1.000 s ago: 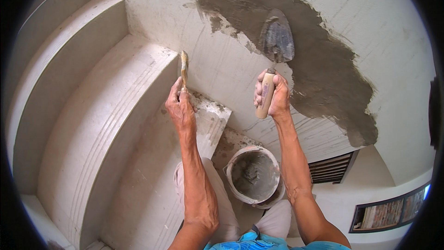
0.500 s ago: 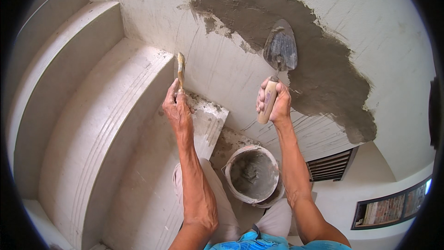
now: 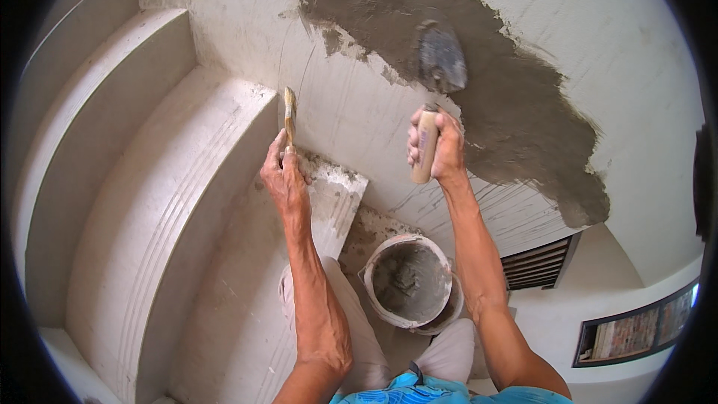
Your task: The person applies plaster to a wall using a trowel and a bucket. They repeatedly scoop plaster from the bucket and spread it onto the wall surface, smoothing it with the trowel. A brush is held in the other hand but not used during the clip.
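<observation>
In my right hand (image 3: 443, 142) is a pointing-shaped masonry trowel (image 3: 442, 58), gripped round its pale wooden handle. Its grey blade, smeared by motion, lies over the left part of a dark patch of wet mortar (image 3: 516, 116) on the wall; whether it touches cannot be made out. My left hand (image 3: 286, 179) pinches a narrow tan, mortar-stained tool (image 3: 289, 116) that points upward in front of the wall; its kind is not clear. Between my knees stands a bucket (image 3: 372, 295) with grey mortar (image 3: 407, 280) inside.
Curved stone stairs (image 3: 161, 179) rise along the left, with a step edge close to my left hand. A second bucket rim (image 3: 449, 314) shows under the first. Lower right are a slatted vent opening (image 3: 532, 265) and a window (image 3: 636, 335). The pale wall (image 3: 636, 105) surrounds the mortar.
My right hand has moved the trowel slightly up and to the left across the mortar, whose surface looks smoother at the upper left. The left hand has hardly moved.
</observation>
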{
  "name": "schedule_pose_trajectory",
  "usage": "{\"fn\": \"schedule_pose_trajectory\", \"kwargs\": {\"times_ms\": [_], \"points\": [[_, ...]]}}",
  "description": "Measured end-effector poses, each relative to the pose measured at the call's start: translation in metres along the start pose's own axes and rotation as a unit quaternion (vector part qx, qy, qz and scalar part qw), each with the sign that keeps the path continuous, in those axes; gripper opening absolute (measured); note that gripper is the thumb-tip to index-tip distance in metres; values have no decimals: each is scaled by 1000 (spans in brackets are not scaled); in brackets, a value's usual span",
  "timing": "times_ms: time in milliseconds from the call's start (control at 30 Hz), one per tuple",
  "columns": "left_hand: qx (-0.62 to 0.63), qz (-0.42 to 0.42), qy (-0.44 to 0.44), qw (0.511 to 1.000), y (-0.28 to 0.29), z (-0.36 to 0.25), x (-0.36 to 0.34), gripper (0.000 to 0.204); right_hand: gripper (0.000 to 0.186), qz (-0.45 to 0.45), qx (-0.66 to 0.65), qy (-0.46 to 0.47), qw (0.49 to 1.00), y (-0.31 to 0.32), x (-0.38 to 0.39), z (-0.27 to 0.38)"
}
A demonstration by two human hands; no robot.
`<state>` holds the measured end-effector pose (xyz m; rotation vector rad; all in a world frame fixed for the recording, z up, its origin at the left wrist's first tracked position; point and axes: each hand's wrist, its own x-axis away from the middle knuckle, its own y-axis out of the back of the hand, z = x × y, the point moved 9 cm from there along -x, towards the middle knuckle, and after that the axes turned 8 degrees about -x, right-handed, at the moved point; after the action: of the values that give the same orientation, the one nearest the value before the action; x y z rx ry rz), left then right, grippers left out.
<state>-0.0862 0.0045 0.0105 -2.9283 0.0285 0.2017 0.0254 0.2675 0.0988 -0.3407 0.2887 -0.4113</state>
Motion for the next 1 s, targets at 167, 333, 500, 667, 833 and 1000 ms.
{"fn": "schedule_pose_trajectory", "kwargs": {"times_ms": [167, 333, 500, 667, 833, 1000], "points": [[-12, 8, 3, 1000, -2, -3, 2, 40, 38, 7, -75, 0, 997, 6, 26, -13], [11, 4, 8, 1000, -2, -1, 0, 41, 34, 46, 26, -37, 998, -31, -3, -13], [-5, 2, 1, 1000, 0, -3, -2, 42, 40, 6, 48, -14, 999, -16, -15, -3], [2, 4, 6, 1000, 2, 2, -2, 44, 41, 3, -101, 18, 995, 20, 30, -15], [-11, 11, 5, 1000, 0, -1, 0, 44, 37, -5, -7, -34, 999, 4, 31, -25], [10, -4, 9, 1000, 2, 0, -3, 44, 36, 0, 38, -50, 998, 3, 5, -25]]}}
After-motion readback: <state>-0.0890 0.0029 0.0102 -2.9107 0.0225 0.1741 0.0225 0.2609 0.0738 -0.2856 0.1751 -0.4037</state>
